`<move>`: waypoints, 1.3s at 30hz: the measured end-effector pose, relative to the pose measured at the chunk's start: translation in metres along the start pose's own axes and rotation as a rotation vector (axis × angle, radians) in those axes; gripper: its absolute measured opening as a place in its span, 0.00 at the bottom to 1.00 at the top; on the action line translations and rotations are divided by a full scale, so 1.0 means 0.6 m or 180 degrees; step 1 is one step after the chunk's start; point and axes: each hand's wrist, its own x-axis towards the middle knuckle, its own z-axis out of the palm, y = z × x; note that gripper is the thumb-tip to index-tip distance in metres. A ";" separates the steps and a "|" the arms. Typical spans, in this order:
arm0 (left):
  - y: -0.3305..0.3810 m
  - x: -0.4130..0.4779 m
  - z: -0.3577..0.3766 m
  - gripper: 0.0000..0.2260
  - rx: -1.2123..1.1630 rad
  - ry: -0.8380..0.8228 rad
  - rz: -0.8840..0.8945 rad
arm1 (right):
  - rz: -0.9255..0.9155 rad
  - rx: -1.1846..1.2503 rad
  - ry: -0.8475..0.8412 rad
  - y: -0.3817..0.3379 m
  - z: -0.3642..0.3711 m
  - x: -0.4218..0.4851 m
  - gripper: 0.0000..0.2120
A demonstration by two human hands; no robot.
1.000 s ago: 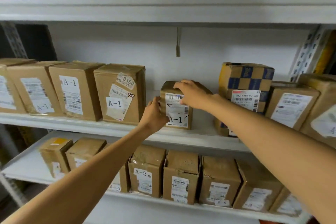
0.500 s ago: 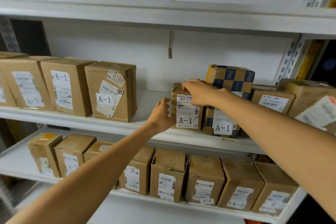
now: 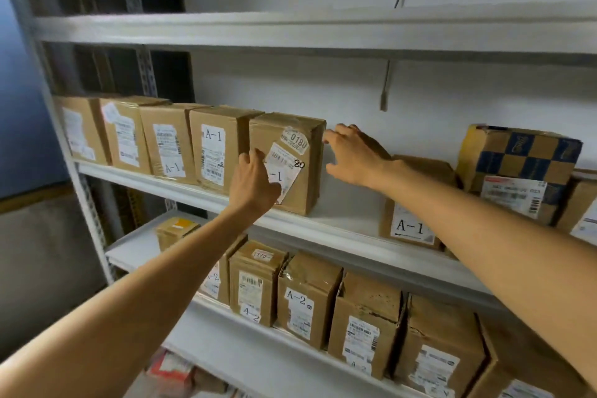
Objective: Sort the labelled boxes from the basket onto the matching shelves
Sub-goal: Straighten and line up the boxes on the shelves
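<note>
Here, box [image 3: 292, 152] between left grip [image 3: 255, 179], right grip [image 3: 353, 155]

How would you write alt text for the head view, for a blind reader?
Two bare hands frame an A-1 box on a white shelf: the left hand touches its front, the right hand hovers open beside it. A-2 boxes stand below.
</note>
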 end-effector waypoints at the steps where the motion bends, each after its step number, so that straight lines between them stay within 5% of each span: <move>1: -0.019 0.013 -0.008 0.31 -0.0017 -0.0012 0.0018 | 0.0007 0.0000 0.0010 -0.009 0.000 0.013 0.21; 6: -0.095 0.074 -0.054 0.29 -0.0080 0.0125 0.0053 | 0.0210 0.0236 0.0081 -0.048 -0.006 0.090 0.32; 13: -0.147 0.199 -0.147 0.37 0.0588 0.0149 0.1471 | 0.0442 0.0304 -0.0182 -0.110 0.010 0.178 0.40; 17: -0.192 0.242 -0.159 0.41 0.1179 -0.0264 0.1269 | 0.0548 0.0604 -0.0461 -0.137 0.052 0.193 0.44; 22: -0.217 0.253 -0.139 0.33 0.1292 -0.0360 0.1397 | 0.0621 0.0190 -0.0533 -0.150 0.064 0.212 0.38; 39: -0.188 0.260 -0.129 0.33 0.0678 -0.0490 0.1164 | 0.0395 0.0223 -0.0384 -0.138 0.062 0.192 0.35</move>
